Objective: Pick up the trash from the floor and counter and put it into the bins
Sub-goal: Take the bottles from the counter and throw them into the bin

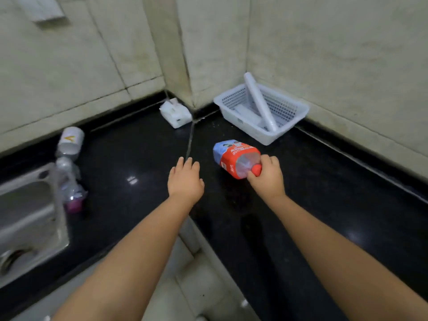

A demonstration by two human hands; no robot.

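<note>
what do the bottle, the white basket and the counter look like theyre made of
Bottle: clear thin plastic, see-through at the neck, with a glossy printed red and blue label and a red cap.
White basket: moulded plastic, matte, with perforated grid walls.
Counter: polished black stone, probably granite, since it mirrors lights sharply; a seam runs to the corner.

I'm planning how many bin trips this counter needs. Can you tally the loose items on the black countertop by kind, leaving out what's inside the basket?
Plastic bottles: 2, the red-labelled bottle with a red cap and a blurred clear bottle with a pink cap
Paper cups: 1, white, tipped over
White tissue packs: 1
White plastic baskets: 1
Total: 5
</note>
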